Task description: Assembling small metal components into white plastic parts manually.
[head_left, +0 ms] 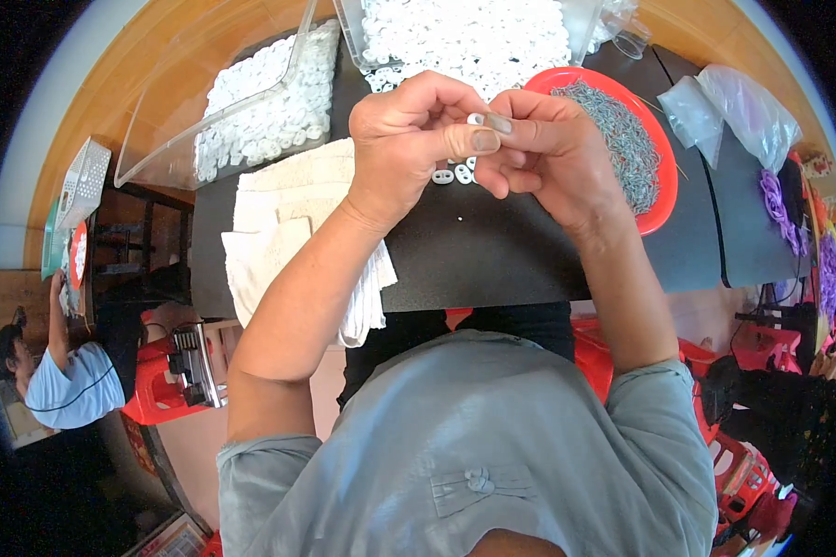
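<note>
My left hand (418, 135) pinches a small white oval plastic piece (475, 119) between thumb and fingers, above the black table. Close against it, my right hand (553, 153) has its thumb and forefinger pressed together at the piece; anything between those tips is hidden. The two thumbs nearly meet. Just below the hands, a few loose white two-holed pieces (444, 176) lie on the table. To the right of my right hand stands a red bowl (662, 206) filled with thin grey metal pins or screws (627, 139).
A clear bin (158, 176) of white pieces stands at the far left, another bin (351, 37) at the back. A folded cream towel (269, 204) lies beside my left forearm. Plastic bags (748, 107) rest at right. Another person (74, 381) works at far left.
</note>
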A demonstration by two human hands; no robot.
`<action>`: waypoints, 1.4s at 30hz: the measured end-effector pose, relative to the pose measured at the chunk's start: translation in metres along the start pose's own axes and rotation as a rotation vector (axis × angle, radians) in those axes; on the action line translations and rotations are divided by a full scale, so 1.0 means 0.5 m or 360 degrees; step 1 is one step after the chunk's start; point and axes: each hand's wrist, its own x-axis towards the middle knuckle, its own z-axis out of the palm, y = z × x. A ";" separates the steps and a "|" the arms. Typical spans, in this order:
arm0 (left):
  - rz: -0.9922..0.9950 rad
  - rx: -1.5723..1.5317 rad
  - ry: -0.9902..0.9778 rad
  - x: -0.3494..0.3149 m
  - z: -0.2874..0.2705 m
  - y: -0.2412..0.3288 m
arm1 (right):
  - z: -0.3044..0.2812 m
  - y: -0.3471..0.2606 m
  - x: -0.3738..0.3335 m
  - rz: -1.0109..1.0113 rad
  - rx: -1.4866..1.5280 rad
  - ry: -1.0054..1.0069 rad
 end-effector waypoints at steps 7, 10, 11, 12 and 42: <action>-0.0111 0.0446 0.0084 0.029 -0.022 -0.017 | -0.017 0.015 0.031 -0.0113 -0.0165 0.0137; -0.0053 0.0564 0.0112 0.032 -0.023 0.053 | 0.002 0.005 0.035 -0.0255 -0.0412 0.0225; -0.0124 0.0593 0.0067 0.028 -0.042 0.071 | 0.021 -0.014 0.038 -0.0369 -0.0639 0.0252; -0.0260 0.0650 0.0066 0.020 -0.049 0.106 | 0.047 -0.032 0.042 -0.0518 -0.0925 0.0235; -0.0913 -0.0481 0.0403 -0.045 -0.085 0.042 | 0.049 0.035 0.052 -0.0680 -0.1182 -0.0076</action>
